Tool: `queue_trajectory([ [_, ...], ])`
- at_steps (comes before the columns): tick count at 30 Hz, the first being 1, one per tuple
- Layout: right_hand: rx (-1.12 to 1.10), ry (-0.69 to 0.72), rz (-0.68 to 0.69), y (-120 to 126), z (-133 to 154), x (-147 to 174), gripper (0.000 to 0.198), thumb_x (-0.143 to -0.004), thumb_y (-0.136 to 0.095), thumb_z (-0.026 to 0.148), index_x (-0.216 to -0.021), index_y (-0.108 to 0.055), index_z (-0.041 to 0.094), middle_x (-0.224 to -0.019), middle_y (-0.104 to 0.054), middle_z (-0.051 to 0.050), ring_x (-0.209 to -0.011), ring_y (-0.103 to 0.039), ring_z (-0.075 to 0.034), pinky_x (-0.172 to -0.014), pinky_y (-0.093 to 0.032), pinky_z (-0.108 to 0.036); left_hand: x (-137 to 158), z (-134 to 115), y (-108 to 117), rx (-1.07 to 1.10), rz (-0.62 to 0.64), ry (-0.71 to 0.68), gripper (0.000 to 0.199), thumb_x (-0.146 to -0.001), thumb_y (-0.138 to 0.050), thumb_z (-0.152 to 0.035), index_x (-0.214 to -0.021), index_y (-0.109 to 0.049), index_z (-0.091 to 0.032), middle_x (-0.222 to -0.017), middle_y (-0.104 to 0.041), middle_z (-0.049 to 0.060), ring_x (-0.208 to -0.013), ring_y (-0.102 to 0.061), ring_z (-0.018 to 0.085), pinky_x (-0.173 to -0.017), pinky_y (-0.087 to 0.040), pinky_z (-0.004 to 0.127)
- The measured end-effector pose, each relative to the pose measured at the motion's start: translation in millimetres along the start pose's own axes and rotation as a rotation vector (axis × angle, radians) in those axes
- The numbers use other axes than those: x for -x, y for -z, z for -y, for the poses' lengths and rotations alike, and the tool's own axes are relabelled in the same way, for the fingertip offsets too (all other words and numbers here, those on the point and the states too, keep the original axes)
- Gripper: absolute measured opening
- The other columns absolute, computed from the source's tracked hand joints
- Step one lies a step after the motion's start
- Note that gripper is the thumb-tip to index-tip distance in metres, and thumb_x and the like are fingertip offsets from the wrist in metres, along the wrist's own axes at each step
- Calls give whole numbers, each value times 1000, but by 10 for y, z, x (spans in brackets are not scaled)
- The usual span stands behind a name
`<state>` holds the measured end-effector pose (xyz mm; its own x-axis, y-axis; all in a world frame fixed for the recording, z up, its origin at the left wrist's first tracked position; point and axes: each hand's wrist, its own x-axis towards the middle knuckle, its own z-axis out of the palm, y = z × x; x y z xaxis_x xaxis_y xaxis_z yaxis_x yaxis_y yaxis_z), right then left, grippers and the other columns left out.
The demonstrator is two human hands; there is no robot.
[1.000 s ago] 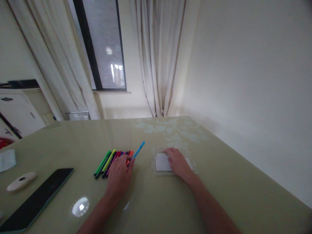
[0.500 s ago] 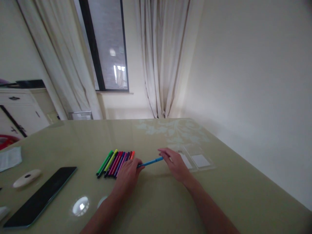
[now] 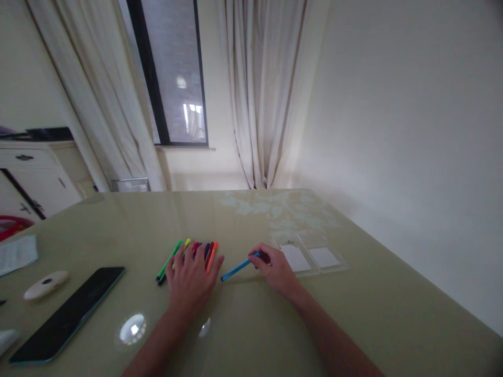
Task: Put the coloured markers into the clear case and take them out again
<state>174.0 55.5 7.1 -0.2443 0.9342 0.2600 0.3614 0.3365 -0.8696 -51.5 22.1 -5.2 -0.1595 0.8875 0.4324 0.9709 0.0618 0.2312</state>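
Note:
A blue felt-tip pen point(image 3: 236, 269) is pinched at its upper right end by my right hand point(image 3: 275, 268). It slants down to the left, and whether its lower tip touches the table I cannot tell. My left hand point(image 3: 191, 277) lies palm down with fingers spread over a row of coloured felt-tip pens. From under it show a green pen point(image 3: 170, 260) at the left and an orange pen point(image 3: 212, 256) at the right. The middle of the row is mostly hidden by my fingers.
Beside my right hand lies a clear plastic case point(image 3: 306, 272) with white paper pieces. A black tablet-like slab point(image 3: 70, 314), a white oval object point(image 3: 46, 285) and a paper sheet point(image 3: 18, 254) lie to the left. The greenish table point(image 3: 251, 335) meets the wall at the right.
My left hand has let go of the blue pen's left end and moved left onto the row, fingers spreading. My right hand has kept the pen, whose left end now points lower.

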Motion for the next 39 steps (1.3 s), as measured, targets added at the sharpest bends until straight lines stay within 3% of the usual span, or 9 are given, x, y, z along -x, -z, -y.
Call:
queue_trajectory([
  [4,44,13,6,-36,-15,-1,12,-89,-67,29,-88,-73,18,-73,-66,0,-68,-58,-14,-65,-42,-26,-20,175,-106,-177,117,146,96,-84,-46,-82,-154,-44,-16,-165,-28,25,-150,-18,55,-115,-15,71],
  [9,54,27,20,-72,-21,14,13,-90,-67,30,-89,-73,19,-71,-65,1,-67,-56,-14,-65,-41,-26,-104,420,-205,-192,254,84,82,-92,-39,-73,-159,-36,-26,-168,-27,17,-151,-22,51,-117,-18,67],
  [18,-12,-16,58,-11,-52,6,16,-87,-67,26,-98,-75,18,-78,-72,-2,-74,-65,-17,-69,-48,-28,-268,814,-171,-42,300,-315,66,-97,-44,-59,-159,-34,-37,-167,-32,2,-154,-24,39,-121,-22,61],
  [22,-80,-31,68,0,-77,-19,19,-81,-72,24,-98,-77,19,-90,-77,-5,-84,-70,-21,-79,-53,-33,-216,587,-119,18,127,-410,61,-99,-46,-58,-151,-49,-28,-163,-41,8,-152,-31,37,-121,-24,61],
  [24,-154,-35,86,-10,-61,-20,20,-78,-76,27,-97,-78,19,-91,-78,-6,-87,-72,-22,-84,-55,-36,-132,341,-100,96,85,-504,56,-102,-41,-54,-148,-52,-24,-157,-49,11,-145,-43,32,-118,-34,53],
  [28,-296,-21,155,-40,39,7,24,-77,-80,35,-96,-80,20,-92,-79,-6,-89,-73,-22,-87,-55,-36,70,-146,-41,197,171,-505,44,-108,-29,-42,-134,-58,-21,-123,-73,10,-111,-69,23,-91,-54,35],
  [33,-240,-8,168,27,138,1,23,-79,-80,37,-95,-82,21,-76,-77,-3,-73,-69,-18,-70,-53,-29,88,-330,140,55,341,-376,42,-109,-25,-43,-102,-61,-24,-87,-73,3,-77,-73,21,-57,-43,26],
  [36,-219,7,19,252,60,-66,25,-80,-77,42,-92,-82,21,-76,-77,-5,-70,-68,-18,-70,-54,-31,3,-227,204,54,372,-284,38,-107,-29,-48,-108,-59,-24,-85,-73,3,-77,-73,23,-58,-42,26],
  [39,-211,-43,-309,530,-121,-152,37,-81,-72,53,-92,-81,19,-80,-77,-9,-71,-69,-20,-71,-55,-35,-54,-84,154,108,319,-164,39,-108,-27,-46,-114,-57,-23,-93,-74,6,-85,-74,25,-67,-49,30],
])
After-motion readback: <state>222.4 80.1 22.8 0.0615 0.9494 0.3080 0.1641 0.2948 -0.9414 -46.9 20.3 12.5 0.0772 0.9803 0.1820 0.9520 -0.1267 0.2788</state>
